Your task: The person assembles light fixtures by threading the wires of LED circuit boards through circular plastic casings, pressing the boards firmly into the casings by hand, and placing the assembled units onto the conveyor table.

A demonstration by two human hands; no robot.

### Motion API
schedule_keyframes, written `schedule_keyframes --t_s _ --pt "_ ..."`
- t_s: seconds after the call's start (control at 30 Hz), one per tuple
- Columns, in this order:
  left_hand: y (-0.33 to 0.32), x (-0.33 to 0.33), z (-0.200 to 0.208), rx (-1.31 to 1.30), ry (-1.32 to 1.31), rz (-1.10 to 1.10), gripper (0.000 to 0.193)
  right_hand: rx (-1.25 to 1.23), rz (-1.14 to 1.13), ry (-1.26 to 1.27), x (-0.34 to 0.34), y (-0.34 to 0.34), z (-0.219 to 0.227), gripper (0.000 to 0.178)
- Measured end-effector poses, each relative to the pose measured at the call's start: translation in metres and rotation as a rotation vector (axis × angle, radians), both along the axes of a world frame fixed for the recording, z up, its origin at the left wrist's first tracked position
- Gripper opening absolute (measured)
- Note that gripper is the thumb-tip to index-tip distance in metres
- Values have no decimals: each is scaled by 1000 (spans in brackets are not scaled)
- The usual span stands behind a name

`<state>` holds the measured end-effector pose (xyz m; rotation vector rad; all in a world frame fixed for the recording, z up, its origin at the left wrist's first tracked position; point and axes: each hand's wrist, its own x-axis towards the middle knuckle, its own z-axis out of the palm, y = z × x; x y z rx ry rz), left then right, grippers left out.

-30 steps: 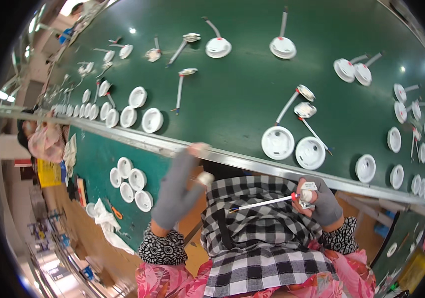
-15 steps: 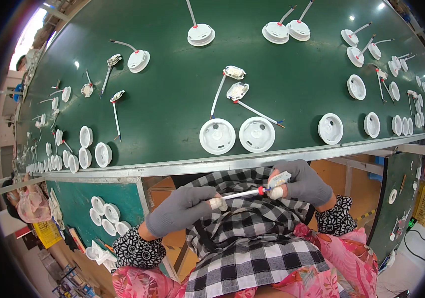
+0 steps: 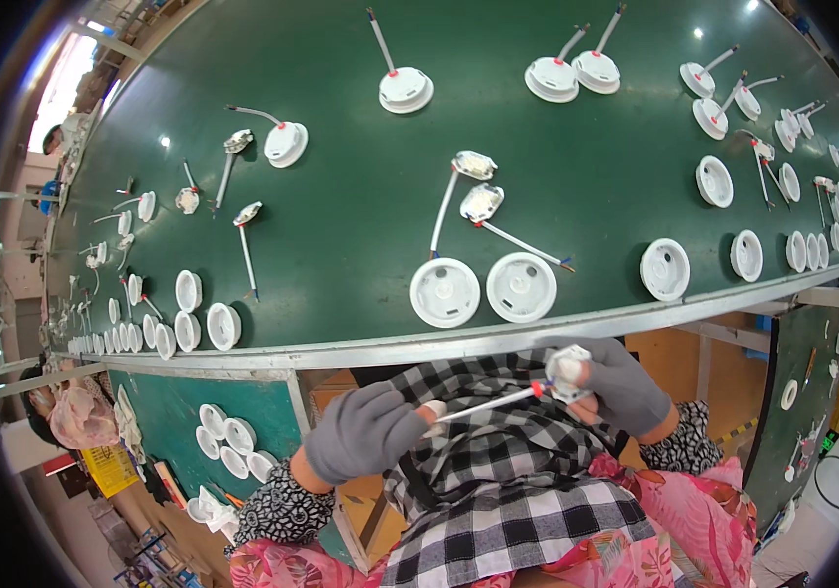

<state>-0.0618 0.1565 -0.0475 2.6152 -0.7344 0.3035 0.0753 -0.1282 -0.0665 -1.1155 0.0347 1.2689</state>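
Over my lap, just in front of the table edge, I hold a small white module with a cable. My right hand point(image 3: 625, 387), in a grey glove with bare fingertips, pinches the white module point(image 3: 568, 370) between thumb and fingers. From the module a white cable point(image 3: 488, 405) with a red ring point(image 3: 538, 389) runs to my left hand point(image 3: 365, 431), also gloved, whose thumb and fingers grip its far end. That end is hidden in the fingers. Straight ahead on the table lie two round white cups point(image 3: 445, 292) and two similar modules with cables point(image 3: 483, 203).
The green table point(image 3: 341, 216) has a metal front edge point(image 3: 380, 346). Round white caps with upright cables point(image 3: 406, 90) stand farther back, and more cups line both sides. Several white cups point(image 3: 240, 435) sit on a lower green board at left. Another green board point(image 3: 790, 353) stands at right.
My right hand has turned the module, so another, broader side of it shows. The cable stays stretched between both hands, now sloping more. The whole view has shifted slightly.
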Motion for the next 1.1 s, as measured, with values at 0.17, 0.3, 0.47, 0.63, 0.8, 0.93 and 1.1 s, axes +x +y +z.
schedule_keyframes --t_s 0.17,0.3,0.47,0.63,0.8,0.93,1.1 --pt "0 28 -12 -37 47 -33 27 -9 -134 -68 2 -14 1 30" --pt "14 41 -18 0 27 -19 20 130 -486 -98 10 -43 -19 27" --pt "5 68 -31 -264 247 725 15 78 -1009 59 16 -50 -27 24" --pt "10 88 -40 -459 599 764 21 354 -756 -109 2 16 -16 23" --pt "-26 62 -12 -1053 765 843 15 256 -796 -627 -21 70 -13 21" --pt "-61 38 -3 -1535 928 882 15 410 -927 -775 -25 89 -23 26" --pt "-72 22 -3 -1659 1043 625 49 276 -898 -574 -26 64 -16 29"
